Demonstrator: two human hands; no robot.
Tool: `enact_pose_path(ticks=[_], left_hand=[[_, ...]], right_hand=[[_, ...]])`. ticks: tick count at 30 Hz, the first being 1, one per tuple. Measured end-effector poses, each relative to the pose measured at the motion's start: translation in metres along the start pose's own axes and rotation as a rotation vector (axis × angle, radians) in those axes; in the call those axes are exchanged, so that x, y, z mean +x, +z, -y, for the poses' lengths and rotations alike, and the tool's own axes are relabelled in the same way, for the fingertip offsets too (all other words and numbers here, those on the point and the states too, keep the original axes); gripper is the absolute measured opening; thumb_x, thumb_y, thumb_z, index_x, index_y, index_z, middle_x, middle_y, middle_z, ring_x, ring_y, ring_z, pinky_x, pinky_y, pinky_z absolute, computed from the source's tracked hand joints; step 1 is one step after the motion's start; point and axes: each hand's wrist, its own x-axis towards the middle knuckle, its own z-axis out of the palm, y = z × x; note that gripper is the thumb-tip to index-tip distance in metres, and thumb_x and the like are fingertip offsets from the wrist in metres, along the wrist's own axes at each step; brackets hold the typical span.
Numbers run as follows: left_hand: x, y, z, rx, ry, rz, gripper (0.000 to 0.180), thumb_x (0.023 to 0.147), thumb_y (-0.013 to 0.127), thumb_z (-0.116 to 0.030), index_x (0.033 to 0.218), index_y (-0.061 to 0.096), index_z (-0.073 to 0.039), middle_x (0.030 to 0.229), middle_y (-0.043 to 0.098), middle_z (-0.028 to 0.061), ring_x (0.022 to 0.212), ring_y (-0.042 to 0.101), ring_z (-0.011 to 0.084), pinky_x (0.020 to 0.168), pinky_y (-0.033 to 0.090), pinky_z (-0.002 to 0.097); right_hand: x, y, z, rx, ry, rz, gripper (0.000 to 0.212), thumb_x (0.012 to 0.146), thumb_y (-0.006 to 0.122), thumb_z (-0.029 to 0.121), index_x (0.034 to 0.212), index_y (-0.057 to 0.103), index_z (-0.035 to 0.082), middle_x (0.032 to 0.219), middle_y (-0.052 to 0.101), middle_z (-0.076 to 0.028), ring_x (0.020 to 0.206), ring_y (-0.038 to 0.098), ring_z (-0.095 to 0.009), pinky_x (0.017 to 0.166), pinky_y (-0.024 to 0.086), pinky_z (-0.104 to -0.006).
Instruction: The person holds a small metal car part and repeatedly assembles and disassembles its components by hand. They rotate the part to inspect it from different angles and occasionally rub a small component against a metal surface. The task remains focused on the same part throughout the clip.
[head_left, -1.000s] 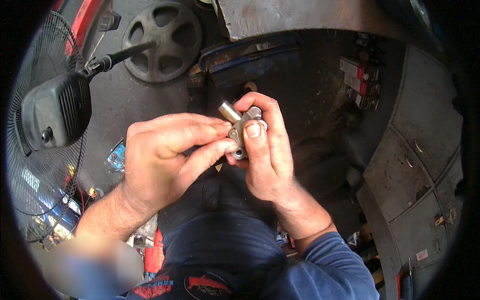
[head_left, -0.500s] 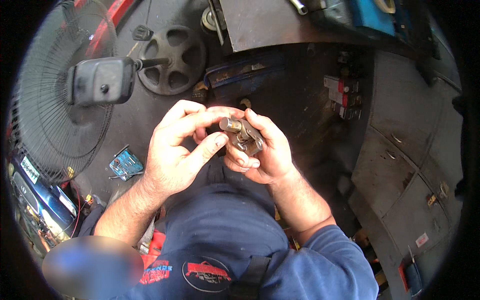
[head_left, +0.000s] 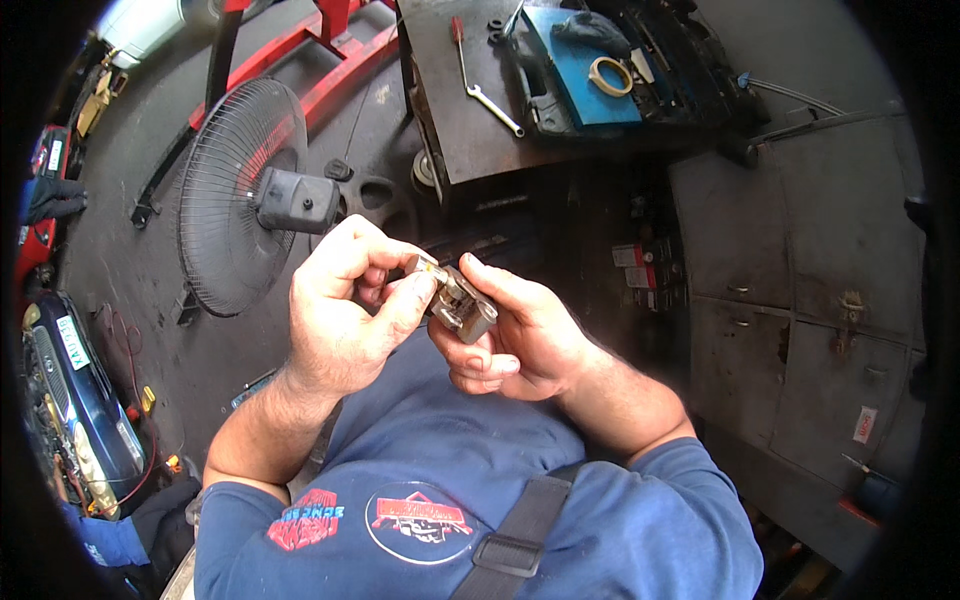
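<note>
A small grey metal mechanical part [head_left: 470, 312], with a blocky body and a short round stub, is held in front of my chest between both hands. My right hand [head_left: 535, 325] grips the body, its thumb along the upper side and its fingers curled beneath. At the stub end [head_left: 422, 265], my left hand [head_left: 340, 305] closes thumb and forefinger in a pinch. Those fingertips cover some of the stub. The part's exact kind cannot be made out.
A dark workbench [head_left: 450, 135] stands ahead, bearing a wrench [head_left: 495, 110], a red-handled screwdriver [head_left: 459, 45] and a tape roll [head_left: 610, 76] on a blue case. A pedestal fan [head_left: 245, 195] is at the left, near a red metal frame [head_left: 310, 95]. Grey cabinets [head_left: 740, 250] line the right.
My view has shifted, bringing more of the bench and its tools into sight. The left thumb and forefinger have come together on the stub; the right hand keeps its grip as the part tilts.
</note>
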Motion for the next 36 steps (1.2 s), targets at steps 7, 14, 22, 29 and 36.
enact_pose_path(ticks=[7, 14, 22, 29, 36], left_hand=[[-0.001, 0.003, -0.017, -0.127, 0.231, 0.019, 0.015, 0.082, 0.071, 0.001, 0.096, 0.066, 0.000, 0.089, 0.061, 0.0031, 0.070, 0.048, 0.0031, 0.059, 0.040, 0.0169], [-0.001, 0.000, -0.027, -0.064, 0.320, 0.049, 0.021, 0.080, 0.070, 0.001, 0.100, 0.067, 0.000, 0.090, 0.061, 0.0057, 0.071, 0.050, 0.0057, 0.059, 0.042, 0.0199], [0.009, 0.000, -0.036, 0.113, 0.468, 0.015, 0.024, 0.069, 0.073, 0.001, 0.092, 0.068, -0.001, 0.081, 0.055, 0.0035, 0.066, 0.047, 0.0078, 0.056, 0.040, 0.0213], [0.014, -0.002, -0.041, 0.164, 0.438, 0.059, 0.018, 0.068, 0.072, 0.001, 0.084, 0.064, -0.001, 0.080, 0.056, 0.0045, 0.065, 0.047, 0.0074, 0.056, 0.041, 0.0221], [0.011, 0.009, -0.029, 0.157, 0.326, 0.123, 0.039, 0.081, 0.077, -0.019, 0.110, 0.062, 0.002, 0.100, 0.057, 0.0109, 0.085, 0.059, 0.0179, 0.074, 0.050, 0.0298]], right_hand=[[-0.021, 0.025, -0.006, -0.329, -0.270, -0.002, 0.034, 0.099, 0.050, 0.036, 0.115, 0.052, 0.006, 0.075, 0.058, -0.008, 0.055, 0.048, -0.010, 0.048, 0.037, -0.0239], [-0.030, 0.033, -0.008, -0.672, -0.427, 0.011, 0.041, 0.097, 0.056, 0.020, 0.132, 0.041, 0.006, 0.080, 0.058, -0.007, 0.059, 0.050, -0.010, 0.055, 0.042, -0.0237], [-0.029, 0.034, -0.005, -0.518, -0.432, 0.031, 0.051, 0.093, 0.058, 0.015, 0.138, 0.039, 0.003, 0.085, 0.054, -0.006, 0.058, 0.046, -0.008, 0.053, 0.040, -0.0221], [-0.022, 0.027, 0.000, -1.048, -0.650, -0.021, 0.055, 0.093, 0.054, 0.016, 0.142, 0.038, -0.001, 0.092, 0.060, -0.008, 0.073, 0.055, -0.006, 0.063, 0.046, -0.0217], [-0.016, 0.017, 0.000, -0.908, -0.672, 0.054, 0.046, 0.100, 0.043, 0.016, 0.142, 0.039, -0.001, 0.106, 0.062, -0.012, 0.081, 0.064, -0.014, 0.073, 0.055, -0.0285]])
